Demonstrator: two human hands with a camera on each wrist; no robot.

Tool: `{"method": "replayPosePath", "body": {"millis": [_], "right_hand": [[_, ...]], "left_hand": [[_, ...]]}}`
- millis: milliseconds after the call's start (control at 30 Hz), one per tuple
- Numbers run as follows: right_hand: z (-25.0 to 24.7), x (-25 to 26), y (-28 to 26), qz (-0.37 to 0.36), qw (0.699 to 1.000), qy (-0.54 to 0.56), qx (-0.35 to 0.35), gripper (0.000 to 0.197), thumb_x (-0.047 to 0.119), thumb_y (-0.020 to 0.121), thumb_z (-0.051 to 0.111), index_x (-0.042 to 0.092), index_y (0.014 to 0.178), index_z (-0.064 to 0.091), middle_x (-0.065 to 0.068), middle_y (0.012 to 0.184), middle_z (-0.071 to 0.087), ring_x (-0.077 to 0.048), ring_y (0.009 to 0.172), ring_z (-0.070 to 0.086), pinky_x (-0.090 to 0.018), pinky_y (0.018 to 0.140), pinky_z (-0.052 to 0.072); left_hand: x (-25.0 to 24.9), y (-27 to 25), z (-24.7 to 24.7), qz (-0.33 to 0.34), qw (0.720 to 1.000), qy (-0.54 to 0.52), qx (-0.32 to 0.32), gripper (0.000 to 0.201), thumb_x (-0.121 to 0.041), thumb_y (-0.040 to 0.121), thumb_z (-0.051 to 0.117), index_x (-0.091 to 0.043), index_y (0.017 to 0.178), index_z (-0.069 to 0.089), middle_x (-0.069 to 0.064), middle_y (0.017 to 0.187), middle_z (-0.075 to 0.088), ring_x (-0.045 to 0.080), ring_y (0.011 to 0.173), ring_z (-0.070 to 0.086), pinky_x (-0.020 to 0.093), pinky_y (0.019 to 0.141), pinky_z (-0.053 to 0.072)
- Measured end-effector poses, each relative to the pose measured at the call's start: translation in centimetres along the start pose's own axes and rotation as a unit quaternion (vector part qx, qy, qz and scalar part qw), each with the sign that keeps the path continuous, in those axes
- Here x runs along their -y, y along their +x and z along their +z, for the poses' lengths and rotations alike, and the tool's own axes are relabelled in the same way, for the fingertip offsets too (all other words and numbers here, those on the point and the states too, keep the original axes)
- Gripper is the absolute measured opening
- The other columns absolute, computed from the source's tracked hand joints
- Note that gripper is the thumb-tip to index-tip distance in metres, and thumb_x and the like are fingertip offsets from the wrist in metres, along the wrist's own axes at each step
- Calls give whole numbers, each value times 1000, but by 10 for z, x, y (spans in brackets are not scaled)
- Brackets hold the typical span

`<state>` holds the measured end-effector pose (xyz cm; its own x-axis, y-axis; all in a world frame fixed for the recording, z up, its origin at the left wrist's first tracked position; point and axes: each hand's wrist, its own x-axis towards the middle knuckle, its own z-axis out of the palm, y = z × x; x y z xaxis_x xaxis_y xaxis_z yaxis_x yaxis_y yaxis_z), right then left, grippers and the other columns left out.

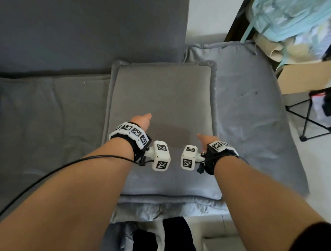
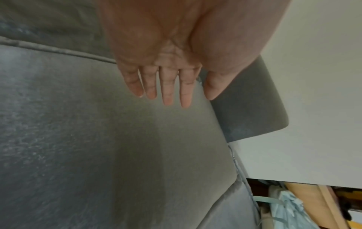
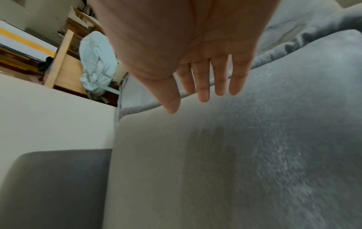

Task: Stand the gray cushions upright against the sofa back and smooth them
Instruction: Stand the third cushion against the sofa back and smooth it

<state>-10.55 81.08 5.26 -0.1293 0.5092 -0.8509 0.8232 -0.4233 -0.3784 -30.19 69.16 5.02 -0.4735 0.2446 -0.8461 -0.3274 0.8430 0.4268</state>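
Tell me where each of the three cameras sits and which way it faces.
Head: worn on the head, looking down at the gray cushion on the sofa; both forearms, left hand, right hand.
Left wrist: under the left palm, looking along straight fingers toward the sofa back.
Right wrist: under the right palm, along spread fingers.
Shared: all three show this cushion.

Gray cushion (image 1: 162, 98), plain, lying on a paler blue-gray seat pad (image 1: 252, 110); sofa back (image 1: 85, 27) dark charcoal. Wrist bands (image 1: 131, 133) white with black-and-white square code markers. Bag (image 1: 290, 17) pale aqua; wall (image 1: 205, 13) off-white
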Motion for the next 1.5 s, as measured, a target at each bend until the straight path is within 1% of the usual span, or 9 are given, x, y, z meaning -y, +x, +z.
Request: {"method": "replayPosePath", "body": {"millis": [133, 300, 400, 533, 733, 900, 1233, 1400, 1500], "right_hand": [[-13, -14, 28, 31, 999, -4, -43, 47, 31, 91, 55, 5, 130, 50, -17, 104, 62, -31, 94, 63, -36, 84, 49], [-25, -28, 58, 54, 995, -38, -78, 50, 37, 83, 58, 8, 123, 52, -8, 82, 60, -23, 63, 55, -32, 66, 46], [-28, -37, 76, 87, 993, -35, -65, 61, 47, 84, 57, 8, 130, 46, -10, 88, 59, -24, 68, 56, -32, 62, 43], [-23, -52, 95, 91, 993, -43, -57, 81, 69, 72, 60, 11, 127, 51, -8, 87, 60, -27, 75, 61, -36, 76, 51], [-12, -57, 108, 94, 995, 14, -11, 105, 63, 53, 81, 7, 134, 45, -10, 110, 60, -28, 86, 59, -35, 68, 46], [-15, -49, 107, 108, 994, -3, 2, 83, 51, 56, 86, 8, 119, 54, -9, 79, 60, -26, 66, 59, -32, 50, 46], [-6, -39, 92, 81, 997, -2, 10, 68, 41, 57, 89, 9, 108, 59, -11, 83, 66, -27, 66, 64, -30, 47, 49], [-2, -37, 81, 54, 998, 8, 6, 59, 31, 70, 83, 9, 116, 54, -10, 104, 62, -28, 82, 60, -37, 73, 49], [5, -46, 80, 51, 999, 6, -9, 70, 50, 82, 66, 3, 131, 49, -14, 121, 60, -30, 96, 57, -38, 84, 45]], "left_hand": [[-6, 5, 25, -13, 993, 116, -27, 55, -38, 102, 31, -2, 144, 36, 17, 152, 35, 32, 138, 37, 37, 113, 29], [4, 30, 48, -21, 991, 129, -33, 48, -29, 104, 30, -2, 144, 36, 18, 150, 38, 33, 137, 39, 38, 110, 32], [7, 39, 57, -40, 988, 146, -22, 51, -34, 104, 26, -5, 146, 34, 16, 153, 34, 31, 140, 35, 36, 114, 27], [17, 54, 69, -71, 989, 126, 16, 59, -44, 100, 34, -4, 143, 38, 15, 150, 39, 30, 137, 40, 36, 114, 29], [19, 62, 78, -100, 990, 92, 37, 64, -48, 98, 35, -5, 145, 35, 15, 152, 36, 32, 137, 39, 43, 114, 30], [21, 73, 77, -107, 991, 67, 42, 68, -55, 95, 35, -10, 146, 33, 12, 153, 35, 32, 137, 39, 46, 115, 29], [37, 79, 68, -110, 993, 38, 34, 70, -58, 92, 39, -12, 145, 36, 12, 151, 39, 31, 135, 41, 47, 114, 31], [40, 64, 61, -91, 994, -5, 67, 71, -57, 91, 42, -10, 144, 37, 13, 151, 39, 30, 137, 40, 44, 115, 29], [59, 77, 67, -89, 991, -46, 93, 94, -68, 66, 52, -11, 140, 44, 14, 145, 46, 32, 130, 48, 47, 113, 34]]}}
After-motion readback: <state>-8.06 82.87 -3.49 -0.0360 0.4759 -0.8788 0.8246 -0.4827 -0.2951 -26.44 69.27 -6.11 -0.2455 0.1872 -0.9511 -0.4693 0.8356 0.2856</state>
